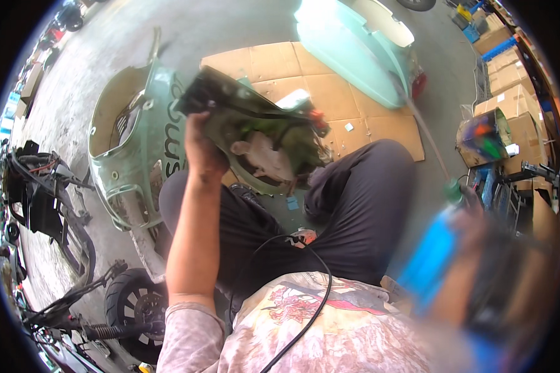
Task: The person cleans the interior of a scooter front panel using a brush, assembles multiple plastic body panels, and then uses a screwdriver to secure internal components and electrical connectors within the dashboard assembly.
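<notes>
My left hand (pixel 204 146) grips the edge of a dark, dirty plastic scooter panel (pixel 221 118) and holds it tilted up above my knees. The panel has a large opening with olive-green and pale parts around it, and a red piece at its right end. Off to the right, my right hand (pixel 470 221) is smeared by motion. It is closed around the green handle of a long screwdriver (pixel 455 191), whose thin shaft points up and away. A blurred blue object (pixel 428 258) shows beside that wrist; its kind is unclear.
A pale green scooter fairing (pixel 127 180) stands on the floor at left, by a wheel (pixel 144 311) and a bare frame (pixel 74 236). Ahead, a flattened cardboard sheet (pixel 261 65) lies under another pale green body panel (pixel 354 53). Cardboard boxes (pixel 510 105) line the right.
</notes>
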### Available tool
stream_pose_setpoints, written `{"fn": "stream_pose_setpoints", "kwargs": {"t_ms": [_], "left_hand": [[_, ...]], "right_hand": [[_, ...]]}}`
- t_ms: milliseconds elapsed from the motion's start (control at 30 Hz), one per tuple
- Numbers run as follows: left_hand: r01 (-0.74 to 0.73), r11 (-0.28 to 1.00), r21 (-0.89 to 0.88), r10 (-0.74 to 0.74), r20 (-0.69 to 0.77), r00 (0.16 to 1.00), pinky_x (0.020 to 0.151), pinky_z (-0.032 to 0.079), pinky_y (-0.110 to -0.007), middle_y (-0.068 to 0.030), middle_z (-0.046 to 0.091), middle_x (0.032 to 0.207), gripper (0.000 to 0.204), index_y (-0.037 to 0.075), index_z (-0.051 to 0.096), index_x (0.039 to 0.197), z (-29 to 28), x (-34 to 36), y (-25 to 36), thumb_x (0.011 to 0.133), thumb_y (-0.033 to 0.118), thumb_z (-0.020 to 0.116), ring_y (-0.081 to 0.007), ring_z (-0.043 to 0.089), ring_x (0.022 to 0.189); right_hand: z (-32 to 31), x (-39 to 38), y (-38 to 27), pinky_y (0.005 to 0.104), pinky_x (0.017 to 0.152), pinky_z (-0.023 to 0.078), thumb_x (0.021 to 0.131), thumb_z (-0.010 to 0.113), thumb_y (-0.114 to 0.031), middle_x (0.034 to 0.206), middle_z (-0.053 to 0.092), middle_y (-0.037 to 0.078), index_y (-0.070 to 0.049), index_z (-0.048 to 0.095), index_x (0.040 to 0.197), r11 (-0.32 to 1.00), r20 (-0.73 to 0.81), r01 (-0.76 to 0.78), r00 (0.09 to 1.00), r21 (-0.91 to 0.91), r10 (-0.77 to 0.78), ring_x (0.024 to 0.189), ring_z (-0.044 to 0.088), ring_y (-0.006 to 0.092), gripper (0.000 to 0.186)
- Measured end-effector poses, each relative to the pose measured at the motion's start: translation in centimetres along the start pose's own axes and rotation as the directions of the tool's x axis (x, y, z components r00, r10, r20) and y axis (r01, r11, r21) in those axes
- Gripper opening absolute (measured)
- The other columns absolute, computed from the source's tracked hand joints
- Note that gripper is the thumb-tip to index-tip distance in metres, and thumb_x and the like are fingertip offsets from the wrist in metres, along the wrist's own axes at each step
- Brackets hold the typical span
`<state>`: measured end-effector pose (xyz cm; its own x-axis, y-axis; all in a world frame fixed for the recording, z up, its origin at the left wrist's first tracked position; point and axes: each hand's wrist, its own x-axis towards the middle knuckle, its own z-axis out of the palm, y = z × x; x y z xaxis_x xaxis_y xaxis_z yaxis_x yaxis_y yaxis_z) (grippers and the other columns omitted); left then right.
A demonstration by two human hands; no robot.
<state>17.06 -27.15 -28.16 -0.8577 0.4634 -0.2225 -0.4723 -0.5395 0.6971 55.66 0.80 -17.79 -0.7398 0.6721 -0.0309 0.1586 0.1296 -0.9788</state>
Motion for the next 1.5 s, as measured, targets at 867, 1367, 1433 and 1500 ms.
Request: {"fn": "stream_pose_setpoints", "kwargs": {"t_ms": [867, 1367, 1433, 1500], "left_hand": [[-0.128, 0.989, -0.068, 0.130, 0.017, 0.991, 0.080, 0.047, -0.036, -0.0121, 0.062, 0.099, 0.034, -0.001, 0.059, 0.099, -3.3, -1.6, -0.1, 0.079, 0.021, 0.043, -0.0239, 0.058, 0.090], [-0.319, 0.943, 0.092, 0.289, 0.248, 0.925, 0.096, 0.045, -0.039, -0.0122, 0.051, 0.122, 0.059, 0.001, 0.043, 0.130, -1.0, -3.5, 1.5, 0.074, 0.012, 0.057, -0.0265, 0.052, 0.113], [-0.236, 0.972, 0.002, 0.225, 0.298, 0.928, 0.099, 0.043, -0.040, -0.0123, 0.050, 0.124, 0.064, 0.002, 0.041, 0.134, -1.4, -3.3, 1.5, 0.076, 0.018, 0.062, -0.0272, 0.051, 0.116], [-0.160, 0.987, -0.022, 0.157, 0.359, 0.920, 0.101, 0.041, -0.042, -0.0126, 0.050, 0.127, 0.069, 0.003, 0.040, 0.135, -2.3, -2.9, 1.5, 0.076, 0.028, 0.067, -0.0275, 0.049, 0.119]], "right_hand": [[10.4, -5.6, -4.6, 0.0304, 0.080, 0.051, 0.084, 0.068, -0.020, 0.102, 0.068, 0.016, 0.003, 0.058, 0.118, 0.977, 0.322, 0.087, 0.946, -0.192, -0.021, 0.089, 0.065, 0.0189, 0.042], [10.4, -5.6, -4.4, 0.0306, 0.081, 0.050, 0.082, 0.069, -0.024, 0.101, 0.068, 0.015, 0.003, 0.059, 0.116, 0.978, 0.288, 0.033, 0.957, -0.205, 0.028, 0.090, 0.064, 0.0195, 0.045], [10.2, -5.9, -4.1, 0.0309, 0.082, 0.050, 0.082, 0.069, -0.026, 0.102, 0.068, 0.015, 0.003, 0.060, 0.115, 0.977, 0.277, 0.034, 0.960, -0.211, 0.026, 0.090, 0.064, 0.0197, 0.045], [9.8, -6.4, -3.6, 0.0313, 0.082, 0.050, 0.081, 0.069, -0.027, 0.102, 0.068, 0.014, 0.002, 0.060, 0.114, 0.971, 0.268, 0.065, 0.963, -0.229, -0.001, 0.091, 0.064, 0.0198, 0.045]]}}
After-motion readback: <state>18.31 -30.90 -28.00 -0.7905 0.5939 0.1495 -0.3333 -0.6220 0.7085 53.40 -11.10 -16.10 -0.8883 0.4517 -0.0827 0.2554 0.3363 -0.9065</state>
